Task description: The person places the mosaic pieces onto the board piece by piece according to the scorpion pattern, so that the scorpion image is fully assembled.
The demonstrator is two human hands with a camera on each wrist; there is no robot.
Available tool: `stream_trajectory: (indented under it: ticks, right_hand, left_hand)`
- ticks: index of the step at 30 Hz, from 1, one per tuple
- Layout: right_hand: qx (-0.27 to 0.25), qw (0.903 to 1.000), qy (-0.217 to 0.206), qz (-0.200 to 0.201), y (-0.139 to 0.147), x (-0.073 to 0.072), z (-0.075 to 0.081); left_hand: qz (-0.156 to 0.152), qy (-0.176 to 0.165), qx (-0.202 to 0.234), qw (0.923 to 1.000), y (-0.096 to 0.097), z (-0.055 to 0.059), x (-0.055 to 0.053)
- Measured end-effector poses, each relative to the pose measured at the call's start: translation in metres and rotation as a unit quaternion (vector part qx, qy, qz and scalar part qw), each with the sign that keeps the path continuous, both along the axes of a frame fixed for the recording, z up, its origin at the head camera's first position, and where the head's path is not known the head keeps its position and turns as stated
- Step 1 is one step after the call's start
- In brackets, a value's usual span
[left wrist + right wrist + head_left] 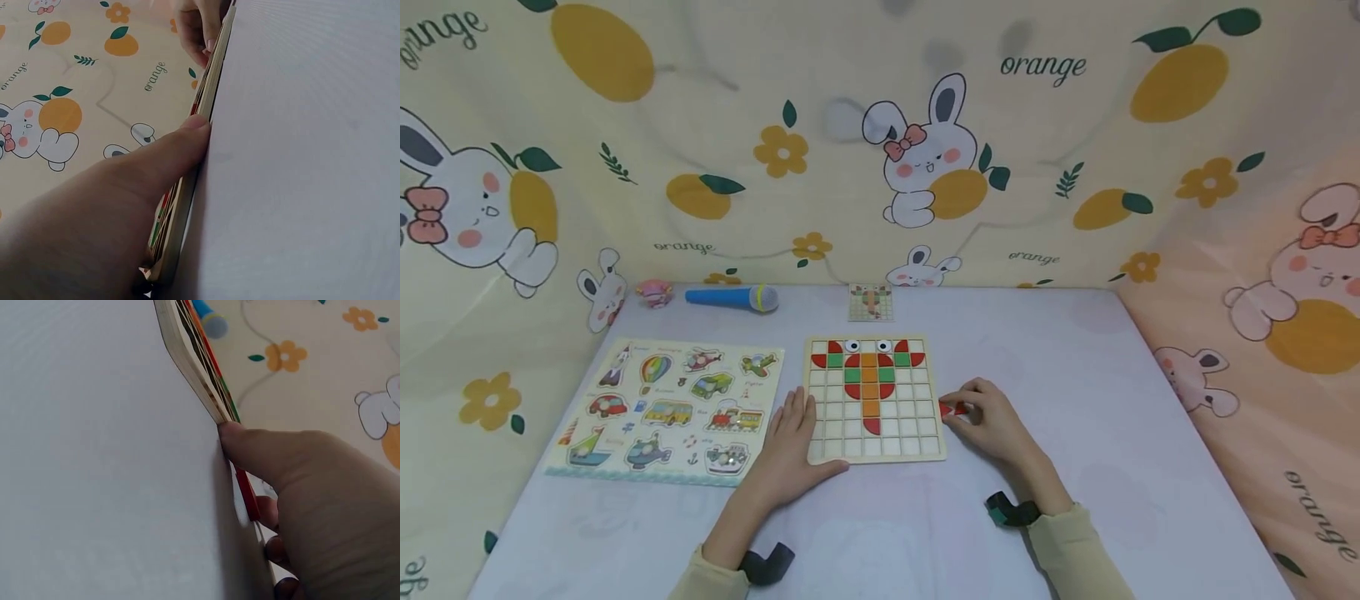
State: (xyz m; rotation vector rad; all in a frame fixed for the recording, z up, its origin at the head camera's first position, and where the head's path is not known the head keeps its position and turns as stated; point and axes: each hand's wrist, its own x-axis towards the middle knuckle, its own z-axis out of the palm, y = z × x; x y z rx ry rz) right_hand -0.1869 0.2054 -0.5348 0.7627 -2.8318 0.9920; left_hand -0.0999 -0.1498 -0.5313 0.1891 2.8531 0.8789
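Note:
A square grid board [842, 446] lies flat on the table, with red, green and orange tiles and two eye tiles forming a figure in its upper part. My left hand [790, 446] rests along the board's left edge, fingers straight, its thumb by the front edge; the left wrist view shows that thumb touching the board's side [187, 187]. At the board's right edge, my right hand [992, 419] pinches a red tile [247, 495] between thumb and fingers. In the right wrist view the thumb tip is at the board's corner. The fingers partly hide the tile.
A picture puzzle board [670, 408] with vehicles lies left of the grid board. Behind stand a small patterned card [871, 303], a blue toy microphone [730, 298] and a pink toy [655, 292]. Printed cloth [820, 208] hangs around the white table [1075, 375].

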Motion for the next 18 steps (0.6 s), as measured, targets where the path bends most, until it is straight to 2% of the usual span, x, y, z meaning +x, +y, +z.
stream_trajectory:
  ticks: [11, 15, 18]
  right_hand:
    - [-0.005, 0.9995, 0.026, 0.017, -0.0024, 0.0004, -0.0014]
    - [-0.017, 0.9995, 0.018, 0.021, -0.0032, 0.0004, -0.0020]
    - [-0.029, 0.9994, -0.005, 0.018, -0.0033, 0.0008, -0.0019]
  left_hand:
    - [-0.008, -0.002, -0.016, 0.9998, 0.0000, 0.0008, 0.0001]
    - [-0.010, -0.003, -0.017, 0.9998, 0.0002, 0.0019, 0.0008]
    - [-0.010, -0.004, -0.018, 0.9998, 0.0003, 0.0018, 0.0012]
